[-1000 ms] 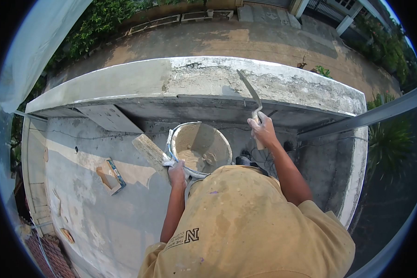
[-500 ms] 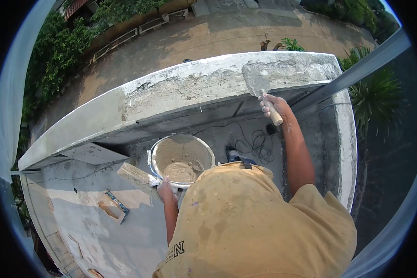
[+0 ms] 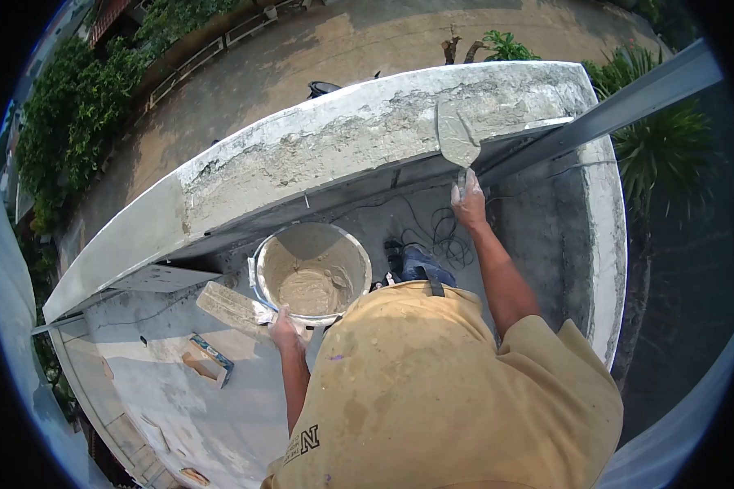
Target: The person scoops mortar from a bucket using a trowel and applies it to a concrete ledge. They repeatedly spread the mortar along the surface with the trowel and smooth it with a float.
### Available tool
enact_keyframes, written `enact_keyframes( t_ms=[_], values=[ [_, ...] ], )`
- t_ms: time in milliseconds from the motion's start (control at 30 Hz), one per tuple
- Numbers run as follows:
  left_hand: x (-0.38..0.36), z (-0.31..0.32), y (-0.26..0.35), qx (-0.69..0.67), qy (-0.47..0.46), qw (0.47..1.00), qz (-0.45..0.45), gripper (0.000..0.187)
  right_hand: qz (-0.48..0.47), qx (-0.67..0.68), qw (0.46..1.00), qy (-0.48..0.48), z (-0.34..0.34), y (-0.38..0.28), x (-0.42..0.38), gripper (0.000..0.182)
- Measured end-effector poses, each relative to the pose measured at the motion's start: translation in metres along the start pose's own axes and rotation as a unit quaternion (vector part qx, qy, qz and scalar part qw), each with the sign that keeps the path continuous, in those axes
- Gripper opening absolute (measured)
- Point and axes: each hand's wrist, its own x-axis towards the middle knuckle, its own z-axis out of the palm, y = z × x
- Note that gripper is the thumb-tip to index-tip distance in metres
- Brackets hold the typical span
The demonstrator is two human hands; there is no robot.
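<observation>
My right hand [image 3: 469, 204] is closed around the handle of a trowel [image 3: 458, 143]. Its broad grey blade, coated with mortar, lies over the inner edge of the wall top [image 3: 367, 134]; contact is hard to tell. My left hand [image 3: 286, 332] is closed on the handle at the near rim of a bucket [image 3: 367, 262]. Wet grey-brown mortar [image 3: 306, 287] fills the bucket's bottom. Beside that hand, a flat mortar-caked board [image 3: 230, 306] sticks out to the left; whether the fingers also grip it is hidden.
A slanted metal post [image 3: 603, 110] crosses the wall at the right. Loose cable [image 3: 447, 236] lies coiled on the floor below. An open cardboard box [image 3: 208, 360] rests on the left floor. Beyond the curved wall are a paved yard [image 3: 383, 41] and greenery.
My right hand has shifted left and down, turning the trowel so its blade points away from me and its handle no longer shows. My left hand stays at the bucket. The view has shifted slightly.
</observation>
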Motion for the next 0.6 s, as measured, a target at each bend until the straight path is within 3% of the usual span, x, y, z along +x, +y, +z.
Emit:
enact_keyframes(
  t_ms=[133, 233, 333, 433, 467, 600],
  values=[
    [-0.015, 0.014, 0.011, 0.038, 0.015, 0.999, 0.009, 0.043, 0.064, -0.032, 0.996, -0.058, -0.004, 0.021, -0.049, 0.061],
    [-0.035, 0.029, 0.022, 0.061, 0.017, 0.998, 0.025, 0.044, -0.025, -0.071, 0.997, -0.007, -0.021, 0.054, -0.108, 0.056],
    [-0.029, 0.033, 0.013, 0.063, 0.032, 0.997, 0.028, 0.044, 0.175, 0.087, 0.971, -0.137, -0.084, 0.006, -0.118, 0.049],
    [-0.020, 0.024, 0.002, 0.058, 0.019, 0.998, 0.007, 0.045, 0.115, 0.289, 0.945, -0.100, -0.088, 0.006, -0.098, 0.038],
    [-0.018, 0.025, 0.002, 0.053, 0.007, 0.999, 0.000, 0.045, 0.206, 0.336, 0.911, -0.119, -0.095, -0.009, -0.072, 0.026],
    [-0.026, 0.033, 0.010, 0.056, -0.011, 0.998, -0.014, 0.047, 0.224, 0.413, 0.879, -0.081, -0.109, -0.060, 0.019, 0.022]
  ],
)
